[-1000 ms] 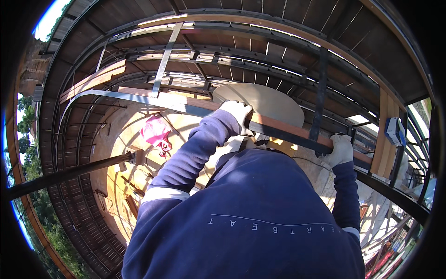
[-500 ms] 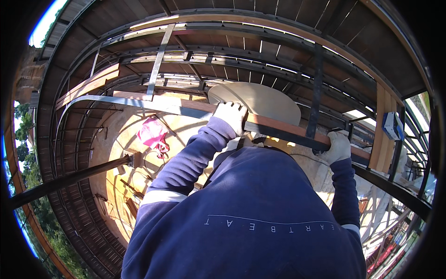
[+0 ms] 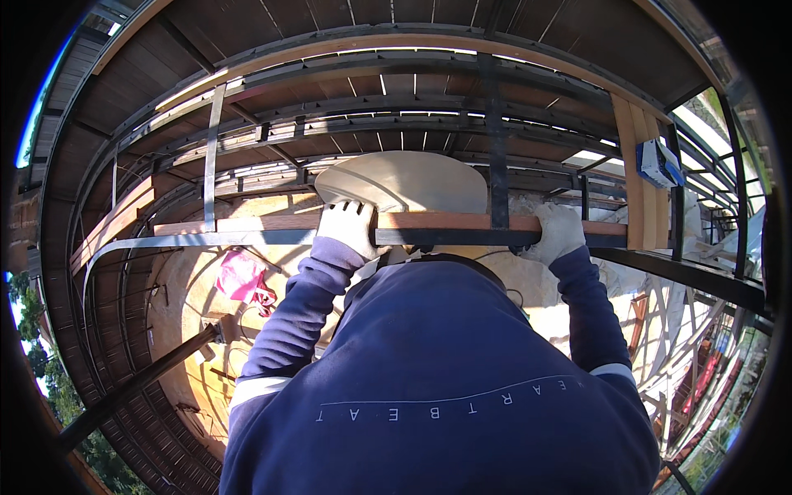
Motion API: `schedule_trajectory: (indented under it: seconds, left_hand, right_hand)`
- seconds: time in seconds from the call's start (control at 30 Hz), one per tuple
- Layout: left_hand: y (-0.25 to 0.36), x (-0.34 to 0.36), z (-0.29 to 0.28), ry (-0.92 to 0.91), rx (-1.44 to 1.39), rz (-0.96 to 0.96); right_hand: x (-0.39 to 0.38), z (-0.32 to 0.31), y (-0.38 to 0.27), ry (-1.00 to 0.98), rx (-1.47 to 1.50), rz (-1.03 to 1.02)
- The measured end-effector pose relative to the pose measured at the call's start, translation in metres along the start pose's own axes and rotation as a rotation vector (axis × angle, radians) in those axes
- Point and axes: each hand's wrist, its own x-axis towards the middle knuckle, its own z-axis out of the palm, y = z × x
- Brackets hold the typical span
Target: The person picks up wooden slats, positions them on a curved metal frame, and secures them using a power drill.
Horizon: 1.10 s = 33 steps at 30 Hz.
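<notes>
While I watch remotely, the fingers [image 3: 345, 213] of my gloved left hand [image 3: 348, 229] curl over the wood-topped rail [image 3: 437, 221], which crosses before the navy sweater [image 3: 462, 346]; my right hand [image 3: 561, 233] clasps the rail farther right, its own fingers mostly hidden. Beyond the rail appears a pale oval panel [image 3: 404, 177]; below the rail's left part lies a pink cloth [image 3: 239, 276].
</notes>
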Motion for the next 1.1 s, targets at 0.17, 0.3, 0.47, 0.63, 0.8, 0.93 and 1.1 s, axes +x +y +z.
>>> schedule_trajectory:
  seconds: [0.17,0.3,0.47,0.63,0.8,0.93,1.1]
  left_hand:
    - [-0.005,0.010,-0.012,-0.147,-0.118,0.008]
    - [-0.005,0.019,-0.017,-0.232,-0.080,0.040]
    - [0.006,0.011,-0.001,0.073,-0.004,0.059]
    - [0.003,0.013,-0.011,-0.058,-0.097,0.038]
    - [0.004,0.016,-0.015,-0.101,-0.075,0.037]
    - [0.002,0.016,-0.012,-0.118,-0.072,0.027]
    - [0.007,0.018,-0.023,-0.240,-0.081,-0.037]
  right_hand:
    - [0.000,0.001,0.001,0.045,-0.032,-0.031]
    - [0.004,-0.002,0.000,-0.094,-0.078,0.029]
    - [0.003,-0.003,0.000,-0.136,-0.054,0.067]
    - [0.006,-0.003,0.000,-0.157,-0.084,0.055]
    - [0.005,-0.002,0.001,-0.123,-0.087,0.045]
    - [0.006,-0.001,0.003,-0.142,-0.107,0.041]
    - [0.005,-0.002,0.003,-0.092,-0.058,0.027]
